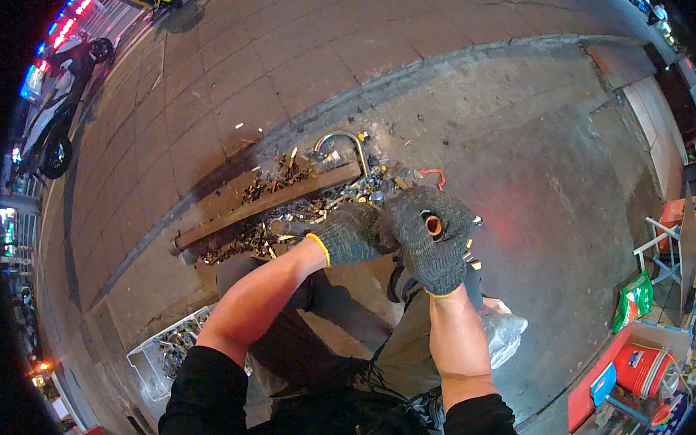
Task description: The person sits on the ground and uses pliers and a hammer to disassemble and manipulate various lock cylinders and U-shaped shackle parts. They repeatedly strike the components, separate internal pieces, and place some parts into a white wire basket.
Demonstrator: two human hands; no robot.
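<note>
Both my hands wear dark knitted gloves and meet in front of my knees. My left hand (355, 235) is closed around a brownish rod-like handle (286, 227) whose end sticks out to the left; the rest is hidden. Closed beside it, my right hand (430, 250) grips a short copper-coloured tube (433, 225), its open end facing up between the fingers. Just beyond the hands, a rusty metal beam (269, 205) lies slantwise on the ground. Small metal scraps (309, 209) and brass-coloured bits are scattered around it. A curved metal spout (345, 135) lies at its far end.
A white crate (148, 361) of metal parts stands at my left. By my right leg is a clear plastic bag (506, 339). Farther right are a folding stool (662, 249), a green bag (634, 301) and a red bucket (640, 371). A scooter (55, 120) is parked at far left.
</note>
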